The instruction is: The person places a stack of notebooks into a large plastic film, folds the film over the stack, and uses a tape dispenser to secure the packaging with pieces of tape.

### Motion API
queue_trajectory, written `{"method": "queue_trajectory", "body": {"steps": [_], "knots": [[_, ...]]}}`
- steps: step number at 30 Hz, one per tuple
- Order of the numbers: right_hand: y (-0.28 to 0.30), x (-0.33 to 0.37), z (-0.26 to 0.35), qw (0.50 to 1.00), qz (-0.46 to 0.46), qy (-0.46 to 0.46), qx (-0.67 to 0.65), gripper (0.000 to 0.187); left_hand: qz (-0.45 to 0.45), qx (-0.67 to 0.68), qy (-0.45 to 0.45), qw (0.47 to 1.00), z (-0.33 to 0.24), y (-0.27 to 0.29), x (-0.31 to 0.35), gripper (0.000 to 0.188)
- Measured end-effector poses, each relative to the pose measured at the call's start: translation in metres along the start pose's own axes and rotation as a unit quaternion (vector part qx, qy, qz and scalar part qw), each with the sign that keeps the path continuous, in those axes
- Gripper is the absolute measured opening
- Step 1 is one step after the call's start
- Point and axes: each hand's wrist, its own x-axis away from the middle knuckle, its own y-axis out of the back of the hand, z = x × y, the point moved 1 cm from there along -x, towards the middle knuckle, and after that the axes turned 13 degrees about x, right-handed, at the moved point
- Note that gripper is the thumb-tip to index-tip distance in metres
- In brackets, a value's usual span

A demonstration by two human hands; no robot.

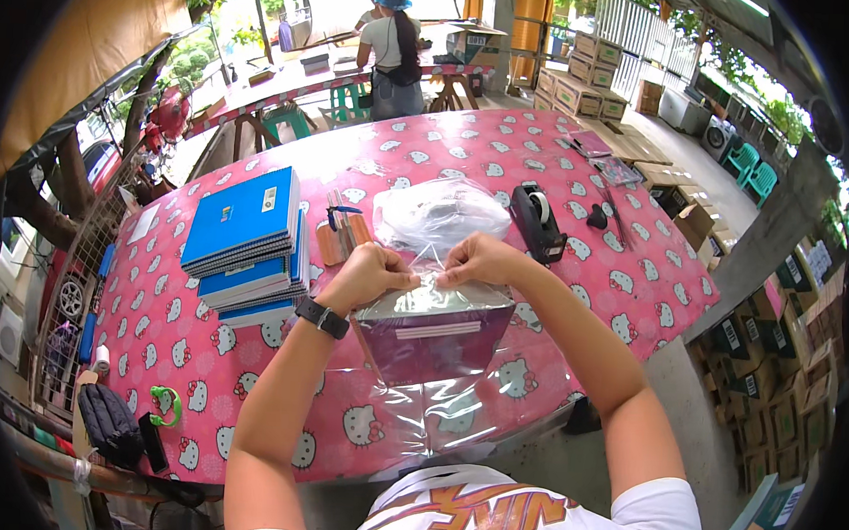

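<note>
A purple, box-shaped bundle (430,349) stands on the table in front of me, inside a clear plastic bag (426,412) whose loose end spreads toward me. At the bundle's far upper edge, my left hand (375,274) pinches the plastic between thumb and fingers; a dark watch is on that wrist. Close beside it, my right hand (480,262) pinches the same plastic. Just beyond my hands lies a pile of clear plastic bags (443,214). Whether the bundle is a box or stacked notebooks I cannot tell.
Blue spiral notebooks (242,224) are stacked at left, beside a wooden holder (343,233) with scissors. A black tape dispenser (538,223) stands at right. A green tape roll (165,402) and dark pouch (112,424) lie near left. Cartons (771,365) line the right; people (393,50) work beyond.
</note>
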Motion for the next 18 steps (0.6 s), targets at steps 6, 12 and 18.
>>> {"method": "queue_trajectory", "body": {"steps": [6,12,18], "knots": [[0.02,-0.016,0.01,0.99,-0.097,0.098,-0.028,0.012,-0.07,-0.087,-0.138,0.984,-0.023,0.002,-0.011,0.014],[-0.072,0.041,-0.006,0.9,-0.231,0.284,0.236,0.002,-0.089,-0.255,-0.285,0.92,0.043,-0.037,0.054,0.004],[-0.192,0.078,-0.067,0.936,-0.193,0.245,0.166,0.012,-0.132,-0.172,-0.187,0.958,0.139,-0.117,0.119,0.003]]}}
